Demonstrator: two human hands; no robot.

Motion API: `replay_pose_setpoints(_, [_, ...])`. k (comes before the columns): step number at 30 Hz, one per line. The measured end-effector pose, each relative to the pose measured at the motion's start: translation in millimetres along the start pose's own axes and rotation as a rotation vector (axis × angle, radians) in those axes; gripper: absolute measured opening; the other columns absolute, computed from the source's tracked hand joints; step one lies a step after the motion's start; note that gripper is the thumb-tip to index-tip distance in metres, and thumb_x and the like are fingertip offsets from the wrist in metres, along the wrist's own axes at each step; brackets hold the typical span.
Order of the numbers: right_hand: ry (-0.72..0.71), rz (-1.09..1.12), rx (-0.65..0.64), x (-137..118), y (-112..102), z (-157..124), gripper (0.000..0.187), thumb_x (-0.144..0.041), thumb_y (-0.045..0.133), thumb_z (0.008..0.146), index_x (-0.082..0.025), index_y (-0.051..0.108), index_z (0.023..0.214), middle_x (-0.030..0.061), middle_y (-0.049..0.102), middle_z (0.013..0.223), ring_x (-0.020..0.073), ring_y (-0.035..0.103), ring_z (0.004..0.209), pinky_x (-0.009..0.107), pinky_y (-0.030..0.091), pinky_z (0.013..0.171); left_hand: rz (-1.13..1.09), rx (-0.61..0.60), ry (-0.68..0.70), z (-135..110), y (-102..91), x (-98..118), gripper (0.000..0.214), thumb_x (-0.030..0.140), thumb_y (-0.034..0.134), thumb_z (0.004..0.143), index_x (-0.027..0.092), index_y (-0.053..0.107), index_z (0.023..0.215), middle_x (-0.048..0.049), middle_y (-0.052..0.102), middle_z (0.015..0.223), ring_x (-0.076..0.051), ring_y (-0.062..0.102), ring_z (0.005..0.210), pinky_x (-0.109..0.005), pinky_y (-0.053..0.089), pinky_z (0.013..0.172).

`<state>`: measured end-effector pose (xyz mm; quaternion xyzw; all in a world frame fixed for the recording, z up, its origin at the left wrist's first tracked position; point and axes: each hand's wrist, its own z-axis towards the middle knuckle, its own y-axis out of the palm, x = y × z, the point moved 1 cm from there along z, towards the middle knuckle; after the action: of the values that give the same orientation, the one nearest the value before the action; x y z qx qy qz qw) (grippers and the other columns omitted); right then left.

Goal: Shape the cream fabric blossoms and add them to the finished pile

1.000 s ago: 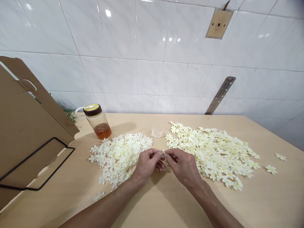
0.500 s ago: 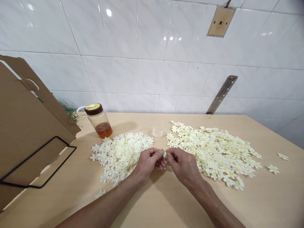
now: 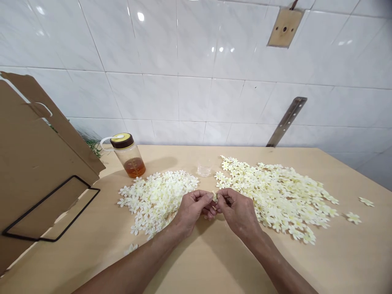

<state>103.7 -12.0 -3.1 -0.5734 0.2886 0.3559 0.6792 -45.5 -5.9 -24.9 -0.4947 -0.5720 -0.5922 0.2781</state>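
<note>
My left hand [image 3: 192, 209] and my right hand [image 3: 237, 211] meet fingertip to fingertip just above the table, between two heaps. Together they pinch one small cream fabric flower [image 3: 214, 197]. A smaller pile of white flowers [image 3: 156, 199] lies to the left of my left hand. A wider spread of pale yellow-white flowers [image 3: 275, 194] lies to the right of my right hand. Both hands have their fingers curled closed round the flower.
A clear bottle with amber liquid and a brown-and-yellow lid [image 3: 128, 155] stands at the back left. A small clear plastic cup [image 3: 203, 170] sits between the piles. An open cardboard box flap [image 3: 33, 155] with a black wire frame [image 3: 52, 212] fills the left. Stray flowers [image 3: 353, 217] lie far right.
The hands have stayed together, shifting very slightly right and up, fingers working the same flower. The view has drifted a little; the piles have not moved.
</note>
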Motion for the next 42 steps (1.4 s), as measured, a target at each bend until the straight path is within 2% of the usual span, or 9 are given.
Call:
replay_pose_setpoints(4, [-0.013,-0.002,-0.007,0.4,0.5,0.0,0.019,-0.033,0.051,0.086,-0.022,0.066,0.082,-0.0003,0.069,0.066,0.0164,0.065,0.058,0.025,0.050,0.056,0.024,0.012,0.024,-0.2,-0.1,-1.4,0.029,0.039,0.069,0.078,0.010,0.065,0.081,-0.0094,0.068,0.070,-0.014,0.061,0.056,-0.025,0.047,0.053])
replay_pose_setpoints(8, [0.034,0.024,-0.012,1.5,1.5,1.1,0.016,-0.031,0.051,0.084,-0.022,0.064,0.081,0.0000,0.070,0.067,0.0174,0.067,0.059,0.026,0.053,0.056,0.022,0.000,0.039,0.1,-0.2,-1.2,0.029,0.039,0.067,0.079,0.010,0.065,0.080,-0.0089,0.067,0.068,-0.014,0.060,0.055,-0.025,0.047,0.052])
replay_pose_setpoints(14, [0.139,0.246,-0.097,5.4,3.9,3.6,0.018,-0.036,0.051,0.086,-0.021,0.059,0.083,0.0020,0.071,0.067,0.0188,0.070,0.063,0.029,0.058,0.061,-0.004,0.004,0.027,2.2,-1.1,-0.6,0.031,0.040,0.068,0.078,0.009,0.065,0.077,-0.0095,0.067,0.068,-0.014,0.060,0.054,-0.024,0.046,0.050])
replay_pose_setpoints(18, [0.091,0.316,-0.131,5.1,4.0,2.8,0.026,-0.043,0.057,0.084,-0.019,0.062,0.094,0.0043,0.072,0.073,0.0198,0.071,0.066,0.031,0.058,0.064,-0.016,0.007,0.036,2.8,-2.2,-1.2,0.031,0.040,0.066,0.080,0.010,0.065,0.078,-0.0095,0.067,0.068,-0.013,0.060,0.054,-0.024,0.046,0.051])
replay_pose_setpoints(32, [-0.182,-0.121,0.029,-1.5,-1.1,-0.7,0.024,-0.033,0.051,0.088,-0.022,0.071,0.082,0.0003,0.069,0.068,0.0150,0.062,0.060,0.024,0.046,0.058,-0.014,0.053,0.024,3.8,-3.5,-3.2,0.032,0.042,0.069,0.078,0.010,0.064,0.077,-0.0085,0.066,0.068,-0.013,0.060,0.053,-0.024,0.047,0.050])
replay_pose_setpoints(38, [-0.144,-0.139,0.059,-0.9,-0.4,-0.8,0.022,-0.030,0.052,0.085,-0.021,0.067,0.073,-0.0006,0.066,0.062,0.0136,0.059,0.054,0.023,0.044,0.055,-0.013,0.040,0.036,2.9,-2.8,-2.9,0.032,0.042,0.068,0.078,0.010,0.063,0.077,-0.0079,0.066,0.065,-0.013,0.059,0.052,-0.024,0.046,0.049])
replay_pose_setpoints(42, [-0.093,-0.021,0.010,1.3,0.4,-0.4,0.023,-0.034,0.051,0.087,-0.022,0.071,0.090,0.0006,0.071,0.069,0.0158,0.065,0.058,0.024,0.049,0.057,-0.018,0.045,0.034,3.4,-2.6,-2.6,0.033,0.043,0.068,0.078,0.010,0.063,0.078,-0.0072,0.065,0.062,-0.013,0.058,0.050,-0.024,0.046,0.049])
